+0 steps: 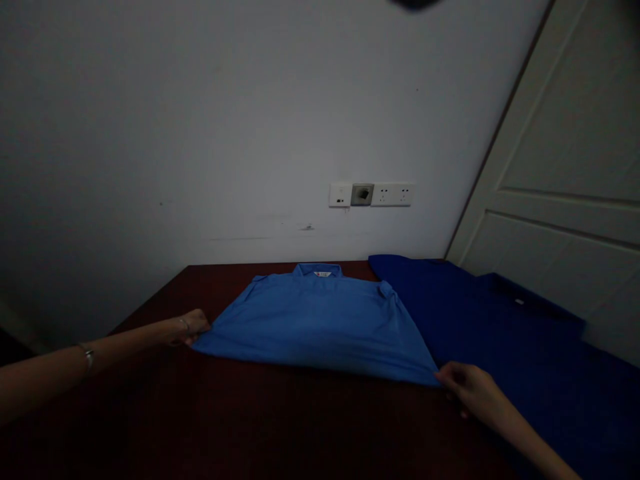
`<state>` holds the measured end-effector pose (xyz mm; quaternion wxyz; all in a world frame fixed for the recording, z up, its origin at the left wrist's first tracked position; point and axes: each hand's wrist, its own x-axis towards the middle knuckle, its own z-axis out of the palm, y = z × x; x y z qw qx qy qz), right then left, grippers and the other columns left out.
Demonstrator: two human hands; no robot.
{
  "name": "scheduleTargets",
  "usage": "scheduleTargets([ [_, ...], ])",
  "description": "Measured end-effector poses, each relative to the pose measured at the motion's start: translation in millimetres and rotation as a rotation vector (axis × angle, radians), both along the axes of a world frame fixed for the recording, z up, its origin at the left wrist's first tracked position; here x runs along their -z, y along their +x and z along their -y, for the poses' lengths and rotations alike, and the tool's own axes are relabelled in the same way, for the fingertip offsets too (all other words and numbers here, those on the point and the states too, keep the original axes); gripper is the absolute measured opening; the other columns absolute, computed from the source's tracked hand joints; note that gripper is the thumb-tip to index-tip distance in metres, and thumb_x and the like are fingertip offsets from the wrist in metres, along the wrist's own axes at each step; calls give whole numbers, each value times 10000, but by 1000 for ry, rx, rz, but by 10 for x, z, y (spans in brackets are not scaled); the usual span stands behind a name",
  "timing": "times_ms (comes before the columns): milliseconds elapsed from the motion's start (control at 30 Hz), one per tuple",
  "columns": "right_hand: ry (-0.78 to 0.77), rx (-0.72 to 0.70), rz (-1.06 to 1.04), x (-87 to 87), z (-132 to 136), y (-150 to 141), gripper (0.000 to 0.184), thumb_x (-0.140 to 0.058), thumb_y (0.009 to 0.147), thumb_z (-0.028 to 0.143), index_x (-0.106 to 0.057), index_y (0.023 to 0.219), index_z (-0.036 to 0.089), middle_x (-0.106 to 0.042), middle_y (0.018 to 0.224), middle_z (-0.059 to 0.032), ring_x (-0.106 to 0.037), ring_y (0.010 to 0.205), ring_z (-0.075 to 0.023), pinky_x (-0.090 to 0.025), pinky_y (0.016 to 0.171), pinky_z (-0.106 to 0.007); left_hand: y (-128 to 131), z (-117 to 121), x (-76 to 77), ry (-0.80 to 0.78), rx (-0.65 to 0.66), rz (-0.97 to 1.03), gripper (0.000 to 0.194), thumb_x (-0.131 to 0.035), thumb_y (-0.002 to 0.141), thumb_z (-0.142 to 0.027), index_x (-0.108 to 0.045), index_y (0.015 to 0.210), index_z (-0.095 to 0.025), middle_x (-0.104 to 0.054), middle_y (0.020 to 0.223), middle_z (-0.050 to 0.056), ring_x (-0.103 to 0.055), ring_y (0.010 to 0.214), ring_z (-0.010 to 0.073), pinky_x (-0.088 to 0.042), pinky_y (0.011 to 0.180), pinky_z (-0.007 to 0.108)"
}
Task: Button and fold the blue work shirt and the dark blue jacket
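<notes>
Head view: the right hand, grip pinched tight, holds the near right corner of a light-blue, collared cloth shirt; the left hand, grip closed, holds its near left corner. The shirt spreads over a dark red-brown desk, left of a deep-blue cloth garment. White rectangular sockets sit on the far pale wall.

White collar label on light-blue shirt, pale tag on dark-blue garment, both illegible
</notes>
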<state>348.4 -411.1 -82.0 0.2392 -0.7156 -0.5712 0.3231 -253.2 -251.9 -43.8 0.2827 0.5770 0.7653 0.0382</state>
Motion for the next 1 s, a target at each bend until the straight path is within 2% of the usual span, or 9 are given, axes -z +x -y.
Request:
scheduleTargets([
  [133, -32, -51, -45, -119, -73, -15, 420, -453, 722, 536, -583, 795, 144, -610, 623, -41, -573, 497, -132, -468, 417, -208, 61, 80, -114, -143, -89, 214, 193, -462, 634, -317, -549, 613, -145, -547, 569, 58, -555, 456, 136, -486, 414, 234],
  [267, -48, -52, -165, -188, -80, -24, 513, -494, 707, 498, -533, 1052, 119, -623, 774, -76, -610, 661, -183, -507, 455, -237, 17, 203, -251, -162, -78, 248, 247, -533, 608, -385, -569, 692, -156, -608, 701, 96, -603, 544, 177, -507, 421, 261],
  [400, -58, -73, -237, -108, 11, -29, 637, -585, 621, 363, -421, 1203, 164, -605, 895, -74, -610, 737, -195, -507, 461, -234, -74, 338, -341, -354, 14, 272, 251, -621, 519, -378, -591, 640, -160, -645, 748, 135, -639, 650, 224, -523, 469, 260],
  [500, -6, -54, -184, -33, 61, -63, 701, -557, 621, 329, -343, 1267, 162, -593, 834, -48, -598, 666, -174, -494, 452, -239, -98, 380, -340, -390, 61, 276, 254, -640, 482, -386, -590, 598, -165, -655, 740, 138, -647, 665, 224, -517, 479, 238],
  [667, 119, -119, -10, -82, 78, -89, 561, -476, 689, 321, -396, 1223, 169, -605, 756, -23, -587, 617, -152, -469, 519, -232, -114, 299, -317, -376, 101, 241, 254, -631, 476, -392, -573, 590, -172, -653, 686, 120, -646, 622, 210, -504, 474, 227],
  [833, 165, -175, 114, -147, 162, -49, 425, -452, 705, 280, -465, 1116, 172, -613, 736, -30, -588, 655, -159, -445, 612, -245, -177, 212, -340, -459, 173, 130, 219, -650, 479, -349, -590, 564, -157, -649, 659, 138, -636, 578, 220, -467, 414, 219],
  [933, 176, -250, 144, -114, 219, -16, 375, -444, 698, 235, -505, 1066, 191, -612, 732, -21, -583, 663, -154, -429, 612, -237, -177, 190, -355, -562, 145, 113, 205, -671, 481, -337, -577, 535, -162, -643, 633, 159, -631, 569, 282, -485, 412, 306],
  [1000, 112, -303, 128, -119, 208, 39, 392, -461, 669, 199, -529, 1055, 198, -614, 722, -13, -581, 640, -147, -421, 572, -220, -174, 150, -388, -602, 119, 110, 208, -697, 463, -328, -570, 531, -177, -638, 607, 161, -623, 565, 332, -488, 408, 386],
])
